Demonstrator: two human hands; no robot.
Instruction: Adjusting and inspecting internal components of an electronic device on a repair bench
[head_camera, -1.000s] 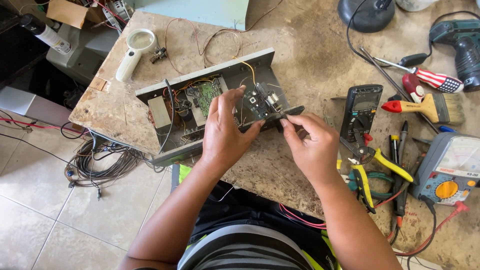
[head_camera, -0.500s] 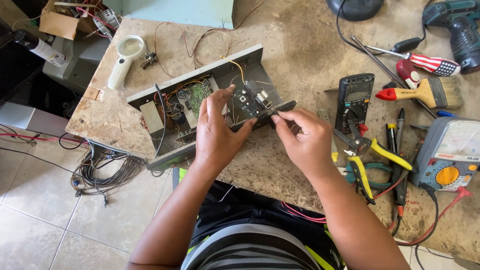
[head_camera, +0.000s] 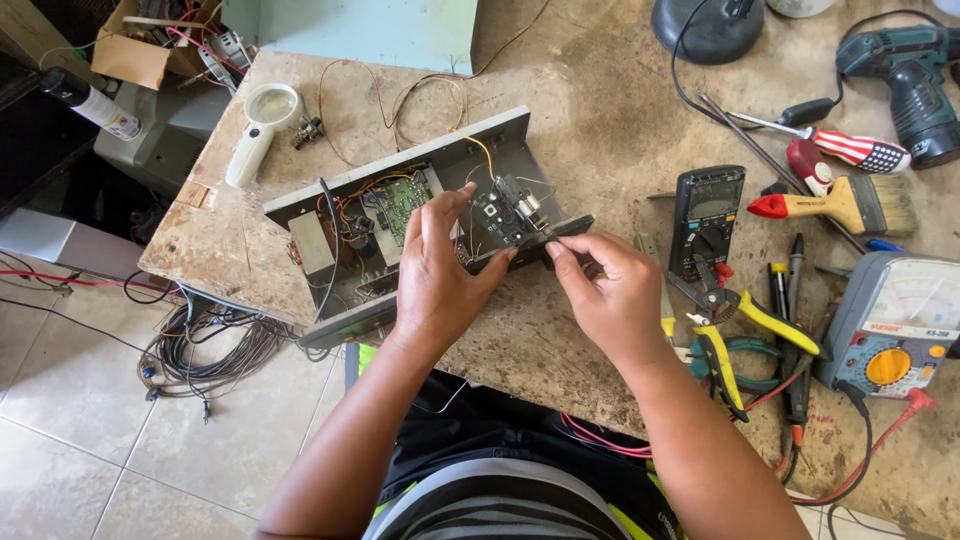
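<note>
**Steady the small board while the fingertips work its edge**

The left hand (head_camera: 435, 285) is curled about the small circuit board (head_camera: 505, 215), thumb and fingers closed on its near side so it stands tilted over the open grey chassis (head_camera: 400, 225), which lies on the desk (head_camera: 600, 110) at about 10 o'clock from the hands. The right hand (head_camera: 605, 295) is pinched nearly shut at the board's 3 o'clock edge; whether it grips a small part or only the board's dark end strip cannot be made out.

A yellow wire (head_camera: 478, 150) runs up from the board toward 12 o'clock, so the board is best held low with the wires slack. Grip by the edges, not the components. The yellow-handled pliers (head_camera: 735, 330) and black multimeter (head_camera: 708, 215) lie near, at 3 o'clock of the right hand.
</note>
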